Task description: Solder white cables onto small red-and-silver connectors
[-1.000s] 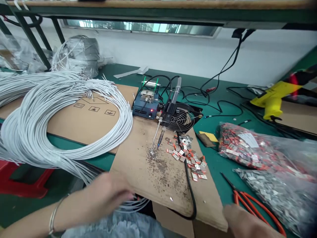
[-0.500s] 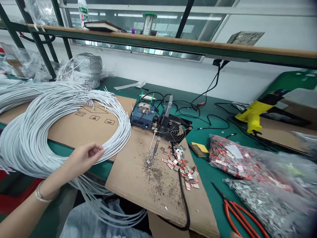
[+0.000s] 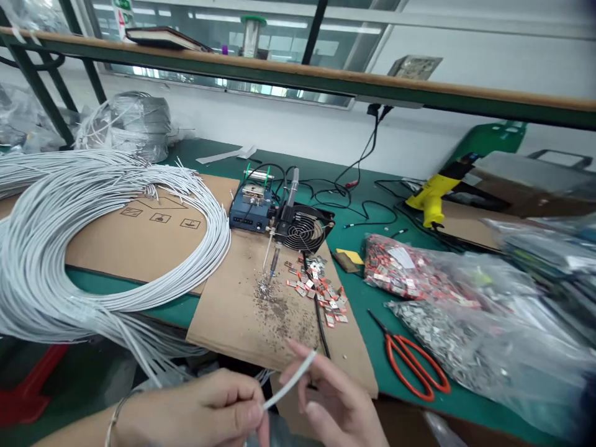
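Low in the head view, my left hand pinches a short stretch of white cable between thumb and fingers. The cable's free end slants up to the right, across the fingers of my right hand. My right hand's thumb and fingers are apart; whether they touch the cable I cannot tell. A big coil of white cables lies to the left of both hands. Beyond them on the cardboard, a soldering iron points down over scattered solder bits, beside a pile of small metal parts with orange-red portions.
Behind the iron stand a blue soldering station and a black fan. Orange-handled scissors lie at right, near bags of red parts and metal parts. A yellow heat gun rests farther back. A shelf crosses above.
My left hand has moved right and down from beside the coil and now holds a cable. My right hand has come into view from the bottom edge. The view has shifted right.
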`<action>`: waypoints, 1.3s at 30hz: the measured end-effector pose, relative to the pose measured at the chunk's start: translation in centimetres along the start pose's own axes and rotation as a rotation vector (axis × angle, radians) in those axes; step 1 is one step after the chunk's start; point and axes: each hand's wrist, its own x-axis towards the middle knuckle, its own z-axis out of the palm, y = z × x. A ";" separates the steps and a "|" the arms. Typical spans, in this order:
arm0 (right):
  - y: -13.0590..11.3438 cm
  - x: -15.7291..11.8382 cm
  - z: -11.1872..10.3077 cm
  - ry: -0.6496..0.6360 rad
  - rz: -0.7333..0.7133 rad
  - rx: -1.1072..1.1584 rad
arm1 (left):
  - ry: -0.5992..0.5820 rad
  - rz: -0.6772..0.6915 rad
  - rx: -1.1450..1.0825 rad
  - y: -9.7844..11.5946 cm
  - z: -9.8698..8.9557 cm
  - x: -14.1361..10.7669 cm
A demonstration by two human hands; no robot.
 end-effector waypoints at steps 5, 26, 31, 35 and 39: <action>0.6 1.2 1.8 0.128 0.186 0.334 | 0.090 -0.099 0.105 -3.3 0.6 -0.1; 0.3 1.4 2.4 0.219 0.150 0.501 | 0.300 0.092 -0.236 -2.9 2.3 2.4; 0.1 1.2 1.7 0.185 0.123 0.232 | 0.333 0.112 -0.314 -2.9 1.8 1.9; -0.6 1.2 2.5 0.020 0.160 0.005 | 0.349 0.133 -0.061 -3.0 1.8 1.3; -1.3 1.6 2.3 -0.048 0.147 -0.129 | 0.467 0.218 0.458 -2.5 1.8 0.7</action>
